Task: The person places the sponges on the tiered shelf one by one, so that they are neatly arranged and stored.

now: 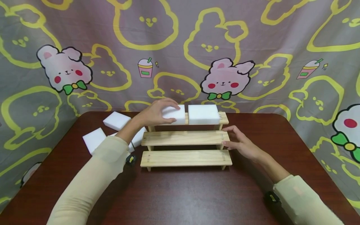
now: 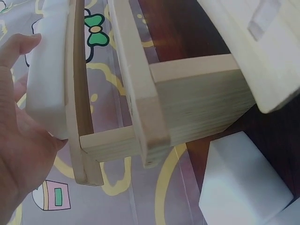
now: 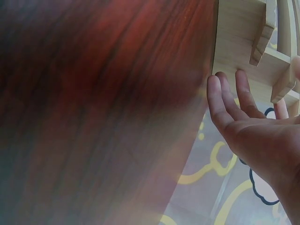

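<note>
A three-tier wooden display rack (image 1: 184, 158) stands on the table. At the left of its top tier, my left hand (image 1: 157, 112) grips a white foam block (image 1: 180, 113), thumb at the front and fingers over the top. In the left wrist view this block (image 2: 47, 70) rests against the top board, held in the curve of the left hand (image 2: 23, 140). Beside it on the same tier sits a second white block (image 1: 203, 113). My right hand (image 1: 244, 145) holds the right end of the middle tier between thumb and index finger. Its other fingers (image 3: 242, 89) extend near the side panel.
Several white foam blocks (image 1: 116, 120) lie on the dark brown table (image 1: 180, 193) left of the rack, some partly hidden behind the left forearm. Behind the table hangs a patterned cloth (image 1: 174, 28). The lower two tiers bear no blocks.
</note>
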The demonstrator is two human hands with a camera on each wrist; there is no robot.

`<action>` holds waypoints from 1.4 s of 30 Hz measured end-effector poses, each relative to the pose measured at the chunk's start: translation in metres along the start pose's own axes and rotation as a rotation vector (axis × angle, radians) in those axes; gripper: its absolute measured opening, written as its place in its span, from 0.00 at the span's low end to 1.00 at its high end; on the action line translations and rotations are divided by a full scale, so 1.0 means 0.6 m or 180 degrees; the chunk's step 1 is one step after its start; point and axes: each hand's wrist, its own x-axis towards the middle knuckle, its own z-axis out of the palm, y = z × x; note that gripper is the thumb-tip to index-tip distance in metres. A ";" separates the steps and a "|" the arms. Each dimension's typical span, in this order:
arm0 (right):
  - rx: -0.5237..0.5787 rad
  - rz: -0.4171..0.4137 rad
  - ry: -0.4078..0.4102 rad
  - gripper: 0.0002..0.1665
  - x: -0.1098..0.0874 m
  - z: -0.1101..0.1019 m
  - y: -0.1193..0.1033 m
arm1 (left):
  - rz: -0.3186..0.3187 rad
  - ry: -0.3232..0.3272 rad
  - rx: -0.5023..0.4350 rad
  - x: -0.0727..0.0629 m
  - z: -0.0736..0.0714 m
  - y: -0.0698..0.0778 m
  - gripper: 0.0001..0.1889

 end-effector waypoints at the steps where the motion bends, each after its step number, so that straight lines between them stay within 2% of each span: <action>1: 0.0005 0.0002 -0.0001 0.30 0.000 0.000 0.000 | 0.0005 0.0002 0.0006 0.000 0.000 0.000 0.25; 11: -0.0012 -0.0002 0.0012 0.30 0.001 0.001 0.000 | -0.0001 -0.0027 0.0009 -0.001 -0.003 0.003 0.25; 21: -0.0034 -0.0022 0.0015 0.30 0.001 0.001 0.001 | -0.0164 0.0072 -0.0234 -0.019 -0.023 0.002 0.25; 28: -0.0059 -0.0009 0.0035 0.30 0.000 0.004 -0.001 | -0.0360 0.0090 -0.0211 -0.056 -0.043 -0.005 0.26; 34: -0.0065 -0.0026 0.0040 0.30 0.001 0.003 0.001 | -0.0556 0.0201 -0.0217 -0.092 -0.060 -0.006 0.25; 42: 0.0005 -0.0064 0.0024 0.30 0.000 0.004 0.001 | -0.0671 0.0345 0.0059 -0.134 -0.076 -0.008 0.24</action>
